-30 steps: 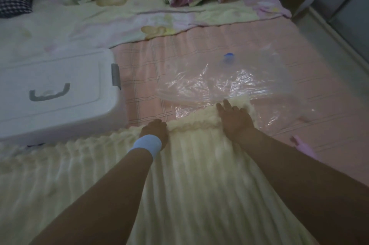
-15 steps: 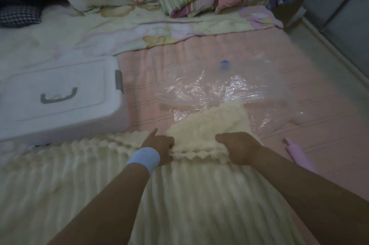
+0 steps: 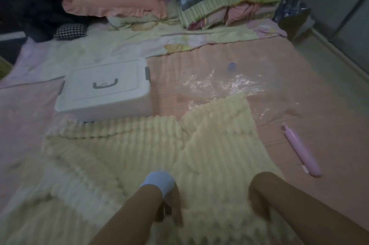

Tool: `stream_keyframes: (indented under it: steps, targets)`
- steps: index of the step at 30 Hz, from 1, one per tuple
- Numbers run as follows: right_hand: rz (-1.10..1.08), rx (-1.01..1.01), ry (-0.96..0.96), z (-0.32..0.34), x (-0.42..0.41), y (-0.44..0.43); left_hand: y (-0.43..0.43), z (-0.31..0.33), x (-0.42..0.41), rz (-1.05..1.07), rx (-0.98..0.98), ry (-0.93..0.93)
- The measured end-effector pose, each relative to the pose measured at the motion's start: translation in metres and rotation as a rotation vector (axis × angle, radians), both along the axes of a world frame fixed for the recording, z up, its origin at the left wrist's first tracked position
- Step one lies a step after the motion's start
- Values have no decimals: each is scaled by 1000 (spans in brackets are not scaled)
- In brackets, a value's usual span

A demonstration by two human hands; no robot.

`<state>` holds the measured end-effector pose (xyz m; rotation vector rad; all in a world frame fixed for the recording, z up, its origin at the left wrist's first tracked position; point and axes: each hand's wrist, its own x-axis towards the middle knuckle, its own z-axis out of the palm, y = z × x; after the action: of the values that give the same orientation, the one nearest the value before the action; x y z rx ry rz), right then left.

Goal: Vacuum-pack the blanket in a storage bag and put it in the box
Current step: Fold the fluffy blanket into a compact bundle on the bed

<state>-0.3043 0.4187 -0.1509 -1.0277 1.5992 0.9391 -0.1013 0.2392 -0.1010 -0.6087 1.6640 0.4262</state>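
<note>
A person kneels over a cream ribbed blanket (image 3: pixel 123 156) spread across a bed (image 3: pixel 311 93) covered with a pink sheet. The left hand (image 3: pixel 169 204), with a blue wristband (image 3: pixel 159 182), and the right hand (image 3: pixel 258 202) both rest on the blanket's near part, fingers bent down into the pile. Blur makes it impossible to tell whether either hand pinches the fabric. The blanket's far right corner overlaps the near edge of the clear storage bag (image 3: pixel 229 85), which lies flat with its blue valve (image 3: pixel 231 66) at the far side. The white box (image 3: pixel 103 93), lid on, sits just beyond the blanket's far edge, left of the bag. A lilac rod (image 3: pixel 301 154) lies to the right, apart from the blanket.
</note>
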Motion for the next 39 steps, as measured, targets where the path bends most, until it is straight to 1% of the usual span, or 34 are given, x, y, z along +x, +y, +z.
stream_keyframes:
  steps: [1, 2, 3, 4, 5, 6, 7, 8, 9, 11, 13, 15, 16, 17, 19, 21, 23, 25, 26, 28, 30, 32, 33, 34, 35, 36, 37, 39]
  targets:
    - [21, -10, -33, -5, 1, -1, 6, -7, 1, 16, 31, -14]
    - [-6, -50, -69, -18, 0, -1, 11, -12, 0, 64, 100, -42]
    - [-62, -71, -66, -18, 1, -1, 12, -17, -3, 142, 174, -47]
    - [-161, -109, -82, -16, 2, -2, 10, -20, -6, 214, 205, 21]
    - [-224, -191, -86, -12, 2, -7, 6, -21, -11, 259, 167, 156]
    - [-286, -321, -108, -6, -2, -14, -3, -23, -18, 284, 61, 326]
    - [-339, -480, -78, -5, -11, -25, -13, -25, -25, 295, -50, 475]
    - [-429, -631, -27, 1, -18, -36, -23, -24, -31, 314, -122, 563]
    - [-459, -732, 26, 4, -27, -52, -34, -27, -37, 314, -169, 616]
    - [-417, -854, 82, 2, -40, -80, -55, -31, -52, 273, -229, 655]
    - [-346, -905, 100, -5, -48, -107, -78, -40, -64, 268, -281, 677]
    - [-249, -962, 120, -12, -54, -132, -97, -52, -75, 350, -305, 692]
    - [-185, -983, 132, -20, -59, -144, -105, -63, -79, 383, -288, 673]
    - [-105, -965, 145, -31, -62, -153, -109, -73, -81, 392, -242, 643]
    - [51, -864, 182, -51, -63, -165, -110, -92, -84, 397, -120, 567]
    - [138, -806, 251, -65, -65, -172, -108, -105, -88, 461, 5, 481]
    - [165, -849, 326, -66, -73, -177, -108, -112, -94, 456, 123, 423]
    - [118, -919, 407, -64, -89, -177, -118, -115, -99, 391, 154, 431]
    - [82, -923, 452, -62, -96, -175, -126, -116, -102, 384, 110, 477]
    - [-2, -820, 510, -62, -106, -172, -146, -118, -107, 389, -65, 624]
    - [-86, -759, 444, -64, -113, -172, -166, -118, -112, 247, -297, 839]
    - [-117, -871, 296, -69, -120, -180, -178, -121, -120, 111, -417, 1058]
    - [-106, -961, 253, -73, -124, -186, -182, -122, -125, 109, -421, 1097]
    - [-101, -1039, 247, -77, -129, -194, -185, -124, -132, 143, -382, 1057]
    - [-116, -1082, 265, -81, -133, -200, -186, -126, -138, 192, -318, 948]
    - [-142, -1076, 281, -83, -137, -204, -185, -131, -143, 228, -254, 811]
    - [-162, -1011, 291, -84, -141, -207, -183, -135, -148, 225, -219, 687]
    - [-106, -778, 316, -82, -150, -207, -182, -139, -154, 126, -210, 512]
